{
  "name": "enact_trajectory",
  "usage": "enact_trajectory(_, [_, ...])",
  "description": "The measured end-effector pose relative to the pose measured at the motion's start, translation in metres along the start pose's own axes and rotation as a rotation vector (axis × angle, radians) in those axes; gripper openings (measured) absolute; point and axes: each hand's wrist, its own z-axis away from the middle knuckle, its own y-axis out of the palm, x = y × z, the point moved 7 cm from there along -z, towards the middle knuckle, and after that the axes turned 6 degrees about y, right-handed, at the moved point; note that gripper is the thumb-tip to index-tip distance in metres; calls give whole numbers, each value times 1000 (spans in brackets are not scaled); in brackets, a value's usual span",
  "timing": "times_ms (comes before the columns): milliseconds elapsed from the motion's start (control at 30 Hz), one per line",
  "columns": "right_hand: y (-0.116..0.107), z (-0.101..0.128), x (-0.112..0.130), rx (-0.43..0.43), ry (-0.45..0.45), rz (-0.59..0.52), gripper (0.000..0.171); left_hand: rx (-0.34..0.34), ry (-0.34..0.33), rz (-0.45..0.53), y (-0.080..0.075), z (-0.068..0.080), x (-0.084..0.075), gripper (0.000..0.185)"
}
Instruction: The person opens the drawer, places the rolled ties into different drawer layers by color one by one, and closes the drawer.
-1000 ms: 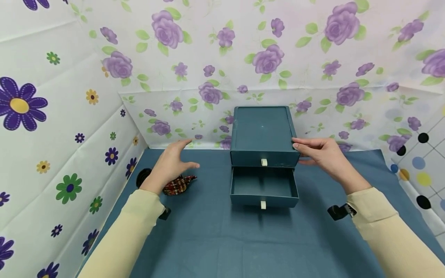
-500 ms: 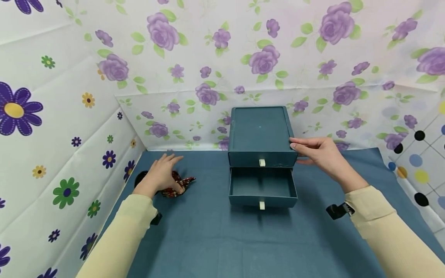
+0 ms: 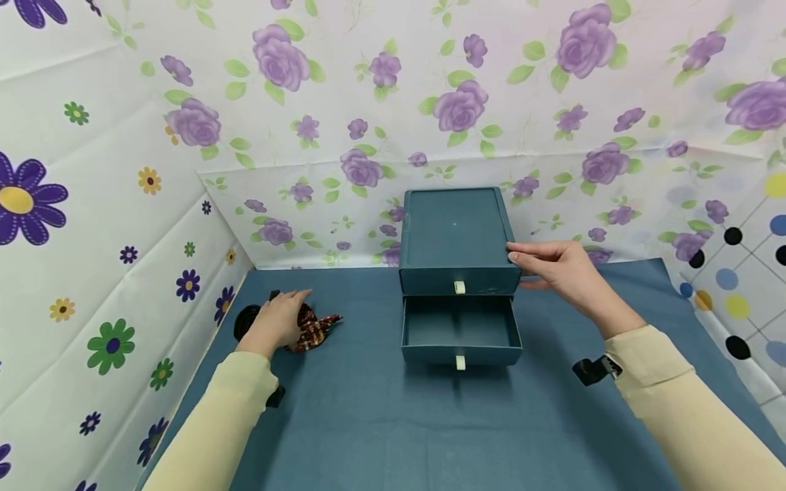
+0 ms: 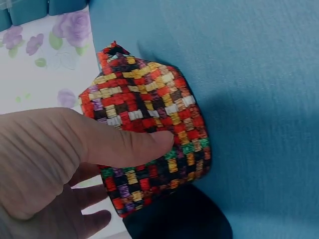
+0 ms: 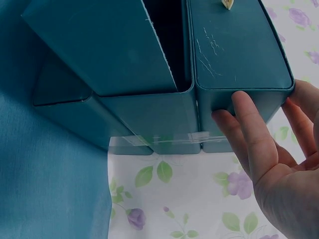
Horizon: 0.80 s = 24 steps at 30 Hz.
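Having descended within the past second, the left hand point(image 3: 278, 322) gripped the plaid cloth piece point(image 3: 314, 329) on the counter point(image 3: 368, 423), at nine o'clock from the drawer box point(image 3: 456, 232). The right hand point(image 3: 555, 273), fingers straight, braced the box; bottom drawer point(image 3: 459, 331) open, ready to receive.

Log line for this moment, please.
left hand grips plaid cloth | right hand steadies drawer box | lower drawer open
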Motion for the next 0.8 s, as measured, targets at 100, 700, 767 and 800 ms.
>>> enact_trajectory(100, [0, 0, -1, -1, 2, 0, 47, 35, -9, 54, 4, 0, 3, 79])
enact_trajectory(700, [1, 0, 0, 11, -7, -7, 47, 43, -83, 193, 7, 5, 6, 75])
enact_trajectory(767, [1, 1, 1, 13, -7, -10, 47, 30, -73, 204, 9, 4, 5, 77])
enact_trajectory(800, [1, 0, 1, 13, -7, -10, 46, 25, -68, 212, 10, 3, 4, 77])
